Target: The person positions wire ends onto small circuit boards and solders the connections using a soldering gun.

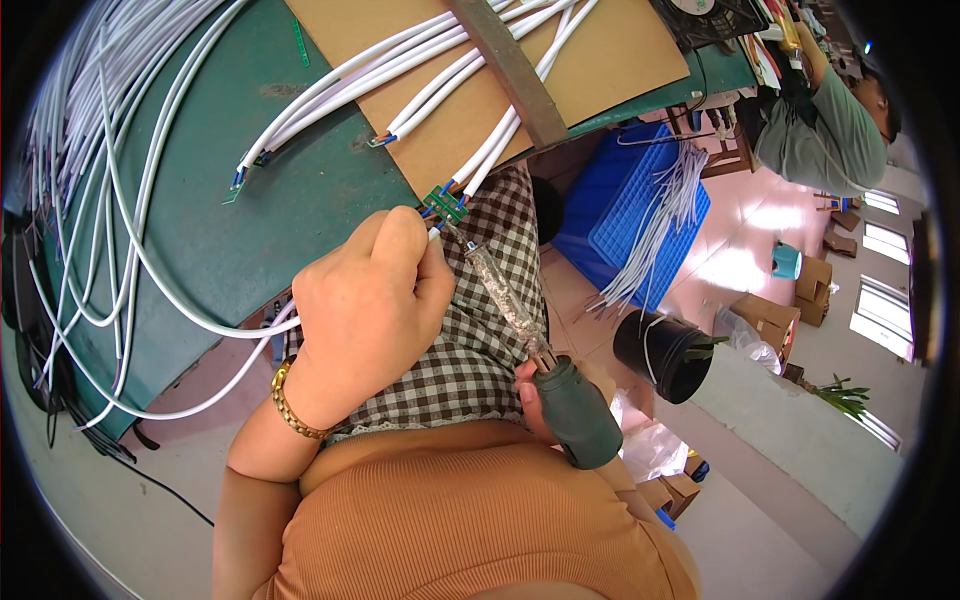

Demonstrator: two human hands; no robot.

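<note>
Circuit board [447, 204]: small, green; located just beyond the thumb side of the left hand.
Left hand [365, 285]: thumb and forefinger pinched on the end of a white cable [220, 328] at the board's near edge; other fingers curled.
Soldering iron [580, 415]: dark green handle, metal barrel slanting from the right hand toward the board; tip close to it, contact cannot be determined.
Right hand [529, 398]: curled at the handle, mostly hidden behind it; full grip cannot be determined.
Metal bar [510, 70]: beyond both hands, across several white cables on a brown sheet [625, 60].
Green table [300, 215]: beyond and left of the left hand.
Blue crate [580, 215]: beyond and right of the right hand.
</note>
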